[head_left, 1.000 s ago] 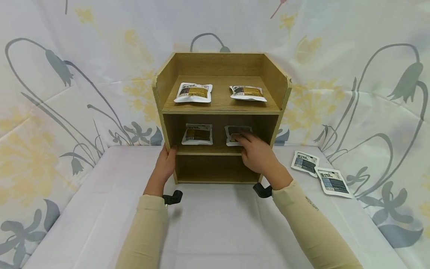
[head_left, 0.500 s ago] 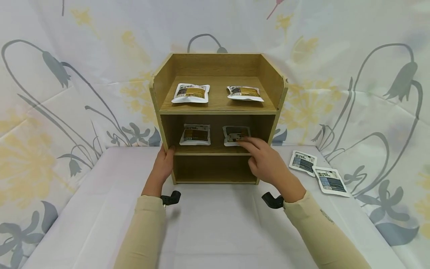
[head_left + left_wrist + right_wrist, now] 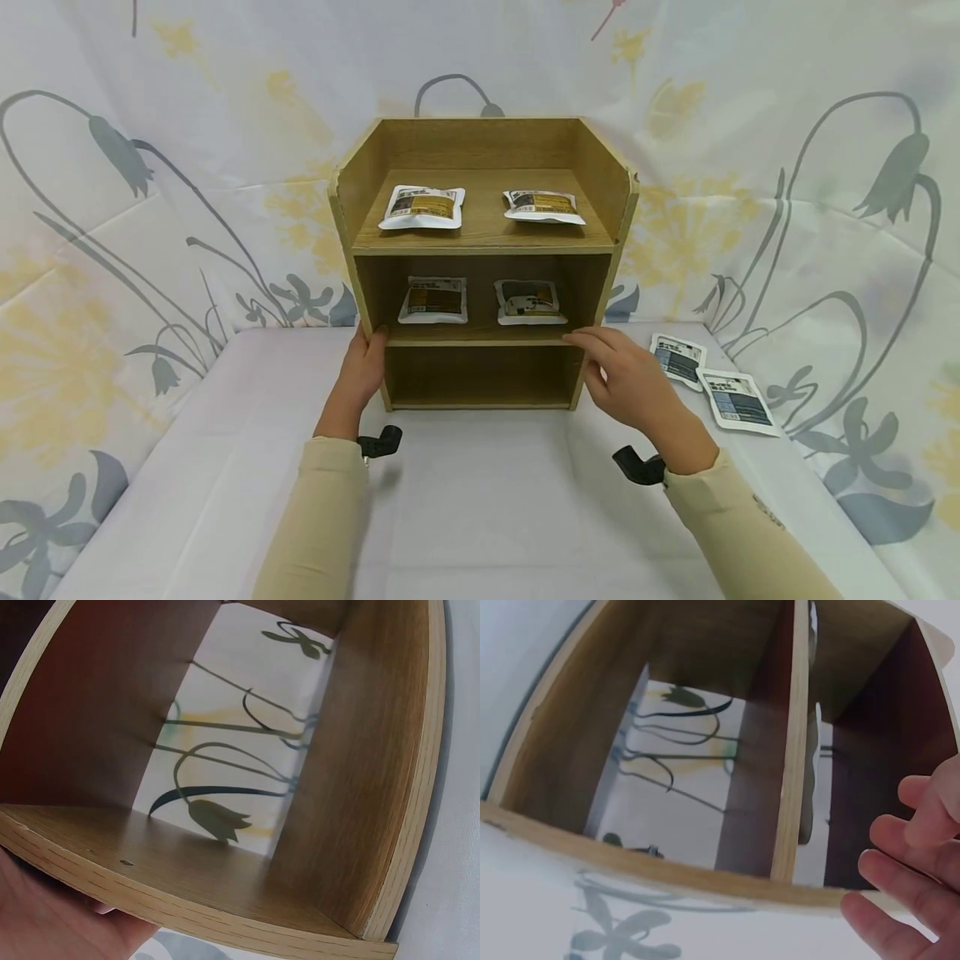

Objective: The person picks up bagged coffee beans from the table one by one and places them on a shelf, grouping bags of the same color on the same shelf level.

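Now both hands sit at the front of a small wooden shelf unit.

Loosely spread and holding nothing, the right hand (image 3: pixel 633 383) hovers just off the right front edge of the shelf unit (image 3: pixel 480 246), fingers pointing left toward the middle shelf's lip; the left hand (image 3: pixel 363 375) rests against the left side panel, thumb curled round its front edge. Nearest the right fingers, on the right of the middle shelf, lies a pouch (image 3: pixel 528 302), flat and white with a dark label (its print too small to read). Left of it lies a second pouch (image 3: pixel 433 300); two more (image 3: pixel 422 207) lie on the top shelf. Two grey-labelled packets (image 3: pixel 738 402) overlap on the white table (image 3: pixel 480 517), well right.
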Demonstrator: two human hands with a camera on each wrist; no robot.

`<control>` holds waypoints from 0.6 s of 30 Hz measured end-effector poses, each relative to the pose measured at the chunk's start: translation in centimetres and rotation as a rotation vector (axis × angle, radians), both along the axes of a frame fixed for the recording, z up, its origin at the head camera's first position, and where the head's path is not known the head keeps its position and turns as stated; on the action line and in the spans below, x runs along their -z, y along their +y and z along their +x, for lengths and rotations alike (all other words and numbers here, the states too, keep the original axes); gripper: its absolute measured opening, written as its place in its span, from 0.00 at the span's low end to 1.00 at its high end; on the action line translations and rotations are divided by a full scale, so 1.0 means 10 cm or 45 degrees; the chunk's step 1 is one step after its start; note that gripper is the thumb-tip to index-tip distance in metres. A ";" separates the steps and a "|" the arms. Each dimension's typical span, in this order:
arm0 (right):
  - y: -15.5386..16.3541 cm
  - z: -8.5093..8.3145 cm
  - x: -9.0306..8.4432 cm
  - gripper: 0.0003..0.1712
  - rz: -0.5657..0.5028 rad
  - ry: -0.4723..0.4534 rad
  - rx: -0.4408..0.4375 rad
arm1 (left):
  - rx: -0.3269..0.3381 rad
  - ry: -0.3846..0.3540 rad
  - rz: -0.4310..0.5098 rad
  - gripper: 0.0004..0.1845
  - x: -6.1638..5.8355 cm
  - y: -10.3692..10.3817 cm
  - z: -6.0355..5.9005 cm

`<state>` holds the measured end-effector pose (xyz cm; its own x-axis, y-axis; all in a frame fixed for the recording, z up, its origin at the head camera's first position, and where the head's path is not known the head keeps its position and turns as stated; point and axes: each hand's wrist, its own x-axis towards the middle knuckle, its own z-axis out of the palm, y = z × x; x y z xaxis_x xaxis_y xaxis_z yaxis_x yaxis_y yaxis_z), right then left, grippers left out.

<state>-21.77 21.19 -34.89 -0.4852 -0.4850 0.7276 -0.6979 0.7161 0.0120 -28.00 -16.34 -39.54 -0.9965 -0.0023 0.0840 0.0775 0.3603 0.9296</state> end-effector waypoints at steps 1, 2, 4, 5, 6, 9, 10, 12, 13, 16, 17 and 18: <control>0.02 0.01 0.01 0.22 -0.010 0.014 -0.004 | 0.000 0.003 0.004 0.33 0.00 0.00 0.00; 0.04 0.01 0.02 0.22 -0.019 0.030 -0.010 | -0.002 0.005 0.006 0.33 0.00 0.00 0.00; 0.09 0.02 0.04 0.23 -0.028 0.054 -0.012 | -0.004 0.007 0.009 0.33 0.00 0.00 0.00; 0.11 0.03 0.04 0.23 -0.029 0.066 -0.010 | -0.004 0.008 0.009 0.33 0.00 0.01 0.00; 0.14 0.04 0.06 0.23 -0.028 0.075 -0.004 | -0.005 0.008 0.012 0.33 0.00 0.01 0.00; 0.22 0.05 0.09 0.23 -0.022 0.095 0.019 | -0.007 0.010 0.009 0.33 -0.01 0.02 0.01; 0.25 0.05 0.10 0.22 -0.020 0.095 0.031 | -0.007 0.012 0.007 0.33 -0.01 0.02 0.01; 0.32 0.06 0.13 0.22 -0.018 0.083 0.053 | -0.007 0.012 0.007 0.33 -0.01 0.02 0.00; 0.36 0.06 0.15 0.21 -0.016 0.074 0.066 | -0.007 0.011 0.005 0.34 -0.01 0.02 0.00; 0.46 0.07 0.22 0.21 -0.009 0.037 0.108 | -0.010 0.005 -0.002 0.34 0.00 0.02 0.00; 0.49 0.07 0.25 0.20 -0.007 0.024 0.122 | -0.015 0.003 -0.002 0.34 -0.01 0.02 0.00; 0.53 0.06 0.27 0.20 -0.004 0.008 0.139 | -0.015 0.003 -0.006 0.34 -0.01 0.01 0.00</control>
<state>-21.12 26.47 -37.62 -0.5306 -0.4271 0.7322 -0.6158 0.7878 0.0133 -27.97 -16.20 -39.46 -0.9961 -0.0140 0.0866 0.0755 0.3653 0.9278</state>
